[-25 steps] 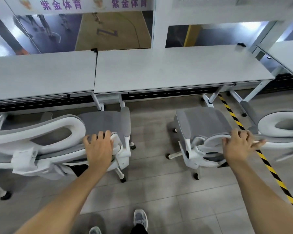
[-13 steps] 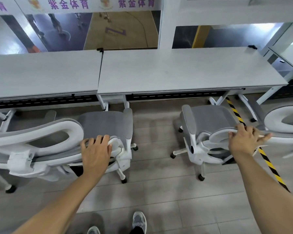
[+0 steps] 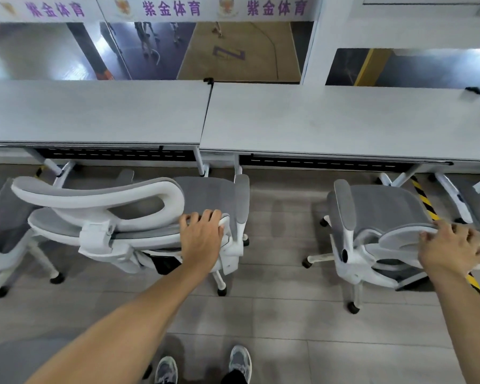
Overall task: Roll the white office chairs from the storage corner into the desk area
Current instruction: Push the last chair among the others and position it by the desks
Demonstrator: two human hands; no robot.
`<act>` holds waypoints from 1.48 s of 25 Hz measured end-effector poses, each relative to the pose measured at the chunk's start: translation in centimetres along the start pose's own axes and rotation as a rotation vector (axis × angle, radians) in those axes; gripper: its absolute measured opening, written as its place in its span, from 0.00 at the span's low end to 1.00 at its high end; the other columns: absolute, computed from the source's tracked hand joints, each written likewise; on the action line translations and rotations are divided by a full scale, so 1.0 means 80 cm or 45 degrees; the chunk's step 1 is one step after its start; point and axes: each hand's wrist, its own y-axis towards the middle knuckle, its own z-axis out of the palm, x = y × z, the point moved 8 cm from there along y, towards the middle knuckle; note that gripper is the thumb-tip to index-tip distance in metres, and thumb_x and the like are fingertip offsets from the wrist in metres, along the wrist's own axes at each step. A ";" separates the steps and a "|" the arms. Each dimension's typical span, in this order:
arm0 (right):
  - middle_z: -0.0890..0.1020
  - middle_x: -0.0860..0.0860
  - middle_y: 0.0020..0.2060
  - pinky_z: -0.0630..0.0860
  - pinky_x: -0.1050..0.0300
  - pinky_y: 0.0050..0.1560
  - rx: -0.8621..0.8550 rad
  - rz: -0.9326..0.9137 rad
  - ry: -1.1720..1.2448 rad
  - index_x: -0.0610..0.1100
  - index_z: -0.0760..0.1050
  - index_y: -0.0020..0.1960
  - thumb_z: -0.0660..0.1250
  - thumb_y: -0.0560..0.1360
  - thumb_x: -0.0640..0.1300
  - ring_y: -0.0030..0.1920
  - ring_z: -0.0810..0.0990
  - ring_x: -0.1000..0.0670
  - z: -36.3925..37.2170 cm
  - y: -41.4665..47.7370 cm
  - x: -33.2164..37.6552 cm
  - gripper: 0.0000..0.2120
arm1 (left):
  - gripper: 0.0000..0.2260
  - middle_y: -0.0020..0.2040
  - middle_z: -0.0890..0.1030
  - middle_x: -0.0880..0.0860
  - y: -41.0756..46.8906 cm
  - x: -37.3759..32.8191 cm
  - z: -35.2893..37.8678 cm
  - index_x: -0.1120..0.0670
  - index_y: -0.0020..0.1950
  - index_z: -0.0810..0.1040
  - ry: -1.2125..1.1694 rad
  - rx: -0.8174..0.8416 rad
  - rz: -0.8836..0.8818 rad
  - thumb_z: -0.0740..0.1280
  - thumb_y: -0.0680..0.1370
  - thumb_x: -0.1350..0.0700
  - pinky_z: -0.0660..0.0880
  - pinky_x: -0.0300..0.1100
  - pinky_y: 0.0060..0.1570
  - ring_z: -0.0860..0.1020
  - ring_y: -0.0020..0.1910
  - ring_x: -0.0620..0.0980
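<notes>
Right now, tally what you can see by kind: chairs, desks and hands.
Chairs: 4 (left chair, right chair, far-left chair and far-right chair, the last two cut off by the frame)
Desks: 2 (left desk, right desk)
Hands: 2 (left hand, right hand)
Total: 8

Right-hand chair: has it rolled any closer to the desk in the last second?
No. The chair keeps the same gap to the desk front, its seat edge beside the striped floor tape; only the camera shifted.
</notes>
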 end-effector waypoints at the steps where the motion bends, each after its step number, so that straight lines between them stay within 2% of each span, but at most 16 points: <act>1: 0.71 0.34 0.67 0.57 0.24 0.70 0.018 -0.003 0.024 0.42 0.74 0.64 0.67 0.77 0.46 0.73 0.62 0.37 -0.001 -0.002 0.000 0.17 | 0.07 0.46 0.80 0.47 -0.001 0.002 0.000 0.48 0.54 0.76 -0.003 0.001 0.001 0.67 0.78 0.49 0.66 0.50 0.52 0.76 0.44 0.53; 5: 0.68 0.34 0.72 0.54 0.29 0.74 0.021 -0.105 0.153 0.40 0.68 0.70 0.69 0.75 0.42 0.75 0.60 0.34 -0.029 -0.039 0.038 0.25 | 0.07 0.47 0.80 0.46 -0.005 0.008 0.002 0.47 0.54 0.76 -0.011 0.084 -0.045 0.69 0.77 0.51 0.64 0.49 0.51 0.77 0.45 0.53; 7: 0.69 0.34 0.72 0.54 0.33 0.76 0.027 -0.202 0.270 0.42 0.66 0.73 0.66 0.77 0.45 0.74 0.63 0.33 -0.055 -0.080 0.093 0.26 | 0.11 0.53 0.80 0.47 -0.008 0.010 0.001 0.47 0.60 0.74 -0.059 0.149 -0.005 0.67 0.78 0.52 0.64 0.50 0.53 0.77 0.50 0.53; 11: 0.71 0.39 0.70 0.64 0.37 0.71 0.120 -0.450 0.729 0.46 0.67 0.75 0.66 0.79 0.44 0.70 0.68 0.35 -0.122 -0.191 0.251 0.25 | 0.20 0.67 0.72 0.49 -0.020 0.030 -0.041 0.46 0.71 0.68 -0.373 0.264 0.145 0.64 0.79 0.53 0.63 0.50 0.63 0.71 0.63 0.54; 13: 0.73 0.42 0.69 0.65 0.41 0.70 0.105 -0.585 0.911 0.47 0.69 0.74 0.67 0.79 0.43 0.69 0.70 0.38 -0.166 -0.249 0.329 0.24 | 0.20 0.69 0.70 0.48 -0.036 0.061 -0.081 0.47 0.72 0.67 -0.464 0.228 0.215 0.61 0.80 0.52 0.63 0.49 0.66 0.68 0.66 0.53; 16: 0.75 0.45 0.68 0.66 0.42 0.71 0.071 -0.715 1.098 0.48 0.70 0.73 0.67 0.79 0.44 0.69 0.71 0.42 -0.233 -0.326 0.426 0.23 | 0.18 0.67 0.73 0.49 -0.073 0.141 -0.143 0.48 0.69 0.70 -0.491 0.006 0.224 0.61 0.79 0.50 0.68 0.52 0.65 0.71 0.64 0.54; 20: 0.74 0.50 0.68 0.66 0.44 0.71 0.123 -0.901 1.183 0.52 0.69 0.73 0.65 0.81 0.47 0.69 0.70 0.47 -0.301 -0.432 0.539 0.21 | 0.17 0.64 0.76 0.49 -0.114 0.284 -0.194 0.49 0.67 0.74 -0.479 -0.193 0.067 0.62 0.78 0.50 0.69 0.50 0.64 0.73 0.65 0.52; 26: 0.74 0.52 0.64 0.68 0.51 0.66 0.229 -1.140 1.245 0.53 0.71 0.71 0.65 0.80 0.46 0.66 0.71 0.49 -0.338 -0.560 0.689 0.19 | 0.16 0.63 0.75 0.47 -0.131 0.462 -0.217 0.47 0.65 0.73 -0.482 -0.250 -0.197 0.64 0.78 0.49 0.66 0.48 0.64 0.71 0.63 0.51; 30: 0.75 0.52 0.64 0.68 0.48 0.69 0.291 -1.365 1.252 0.52 0.72 0.69 0.65 0.80 0.46 0.67 0.72 0.49 -0.352 -0.602 0.790 0.18 | 0.15 0.63 0.74 0.45 -0.118 0.547 -0.223 0.45 0.66 0.72 -0.439 -0.278 -0.367 0.62 0.79 0.48 0.63 0.47 0.65 0.69 0.63 0.50; 32: 0.75 0.52 0.64 0.67 0.50 0.70 0.318 -1.439 1.276 0.51 0.72 0.69 0.65 0.80 0.45 0.67 0.71 0.49 -0.358 -0.617 0.839 0.18 | 0.15 0.63 0.74 0.45 -0.115 0.583 -0.230 0.45 0.66 0.72 -0.413 -0.313 -0.442 0.61 0.79 0.48 0.64 0.48 0.66 0.69 0.63 0.49; 37: 0.76 0.53 0.62 0.67 0.52 0.67 0.457 -1.612 1.351 0.50 0.74 0.68 0.65 0.79 0.44 0.65 0.71 0.51 -0.359 -0.674 0.957 0.17 | 0.13 0.59 0.78 0.45 -0.126 0.676 -0.235 0.46 0.62 0.76 -0.333 -0.417 -0.679 0.66 0.77 0.51 0.66 0.48 0.62 0.73 0.60 0.50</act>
